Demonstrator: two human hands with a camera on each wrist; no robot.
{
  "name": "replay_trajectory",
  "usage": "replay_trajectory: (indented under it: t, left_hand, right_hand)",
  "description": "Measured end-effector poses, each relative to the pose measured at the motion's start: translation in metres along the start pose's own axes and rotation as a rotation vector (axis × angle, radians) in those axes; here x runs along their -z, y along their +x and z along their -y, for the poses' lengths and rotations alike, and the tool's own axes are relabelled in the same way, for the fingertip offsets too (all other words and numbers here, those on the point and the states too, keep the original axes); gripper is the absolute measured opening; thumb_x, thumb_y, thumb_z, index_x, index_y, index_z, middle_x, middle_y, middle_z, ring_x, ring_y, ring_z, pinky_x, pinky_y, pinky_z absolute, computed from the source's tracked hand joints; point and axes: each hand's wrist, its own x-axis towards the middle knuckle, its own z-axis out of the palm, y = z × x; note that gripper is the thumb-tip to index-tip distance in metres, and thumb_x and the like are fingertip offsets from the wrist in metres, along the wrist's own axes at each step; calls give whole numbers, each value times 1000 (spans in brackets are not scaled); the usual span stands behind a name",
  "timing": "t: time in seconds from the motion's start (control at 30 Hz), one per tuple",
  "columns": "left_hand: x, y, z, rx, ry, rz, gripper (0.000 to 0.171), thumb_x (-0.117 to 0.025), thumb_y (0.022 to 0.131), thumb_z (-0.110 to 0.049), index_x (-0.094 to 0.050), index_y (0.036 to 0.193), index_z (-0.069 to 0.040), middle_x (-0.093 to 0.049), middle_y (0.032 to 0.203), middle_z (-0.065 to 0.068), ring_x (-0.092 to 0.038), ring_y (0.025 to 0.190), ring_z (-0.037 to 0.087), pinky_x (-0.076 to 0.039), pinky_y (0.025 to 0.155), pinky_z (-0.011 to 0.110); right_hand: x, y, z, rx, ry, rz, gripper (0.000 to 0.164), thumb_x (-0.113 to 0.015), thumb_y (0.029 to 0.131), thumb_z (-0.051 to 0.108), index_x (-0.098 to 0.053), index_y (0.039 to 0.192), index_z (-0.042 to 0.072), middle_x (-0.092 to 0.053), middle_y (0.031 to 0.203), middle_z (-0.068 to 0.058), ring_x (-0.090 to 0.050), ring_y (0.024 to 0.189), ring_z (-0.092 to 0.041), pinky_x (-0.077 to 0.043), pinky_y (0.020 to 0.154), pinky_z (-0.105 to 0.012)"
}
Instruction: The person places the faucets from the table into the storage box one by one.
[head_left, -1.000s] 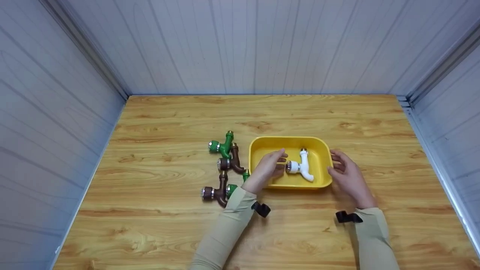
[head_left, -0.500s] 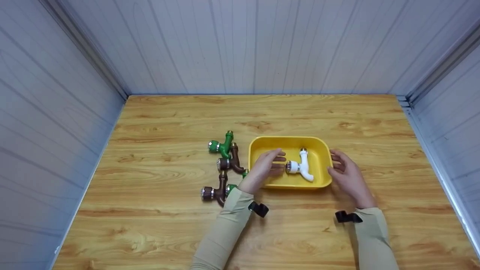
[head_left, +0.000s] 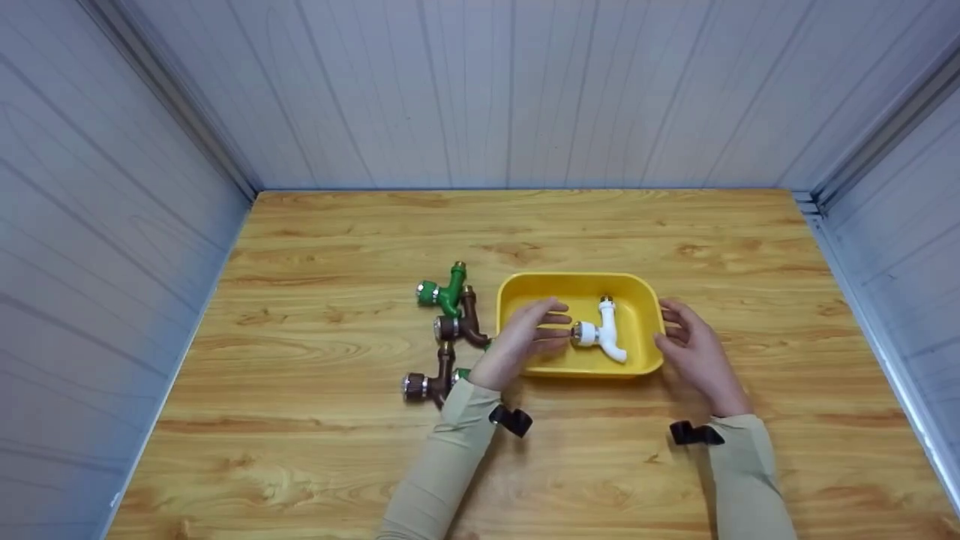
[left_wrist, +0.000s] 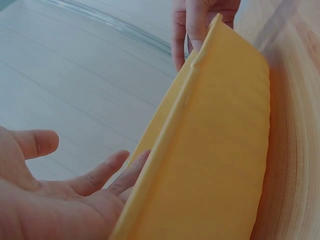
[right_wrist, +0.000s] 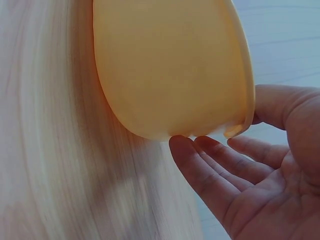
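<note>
A yellow plastic basin (head_left: 577, 279) stands on the table, and a white tap (head_left: 609, 330) with a round knob lies inside it. My left hand (head_left: 521, 339) reaches over the basin's near-left side with fingers extended, fingertips right by the tap's knob. In the left wrist view, the fingers of that hand (left_wrist: 85, 195) are spread and partly hidden behind the basin's rim, with nothing held. My right hand (head_left: 697, 356) grips the basin's right end. In the right wrist view, its thumb is at the rim and its fingers (right_wrist: 215, 175) are against the outer wall.
Left of the basin lie a green tap (head_left: 450, 291), a brown tap (head_left: 466, 322) and another brown tap (head_left: 439, 379). A second green tap (head_left: 460, 373) is mostly hidden under my left forearm. Pale panel walls (head_left: 480, 97) bound the wooden table (head_left: 337, 450).
My left hand has drawn back slightly to the left, away from the white tap, and its forearm covers more of the second green tap. The right hand stays at the basin's end.
</note>
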Motion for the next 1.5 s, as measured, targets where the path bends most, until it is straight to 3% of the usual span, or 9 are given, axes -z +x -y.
replay_trajectory:
  t: [0.57,0.8,1.1,1.5]
  left_hand:
    - [9,-10,-7,0,20,-7,44,-55,97,-31,-52,124,2,-53,126,26,-52,116,44,-47,97,43]
    - [14,-15,-9,-16,1,2,42,-55,98,-30,-52,125,3,-53,125,26,-53,114,42,-43,100,47]
    - [19,-23,-13,-36,-7,26,46,-57,96,-31,-51,126,2,-52,127,27,-61,104,31,-45,99,45]
    - [29,-28,-16,-38,17,29,52,-58,96,-34,-48,131,4,-53,127,25,-57,111,36,-46,98,43]
  right_hand:
    - [1,0,4,-44,13,40,54,-57,92,-3,-35,142,-6,-48,131,-28,-51,117,-38,-45,93,-17]
    - [1,-1,2,-20,52,31,53,-58,92,-5,-36,140,-8,-49,129,-28,-53,114,-39,-44,89,-13]
    - [0,-1,2,-38,40,27,54,-58,92,-3,-36,141,-6,-49,130,-28,-53,114,-38,-44,90,-15]
    - [1,-2,13,-75,42,45,55,-56,93,-4,-32,142,-8,-45,133,-30,-50,117,-41,-45,94,-22]
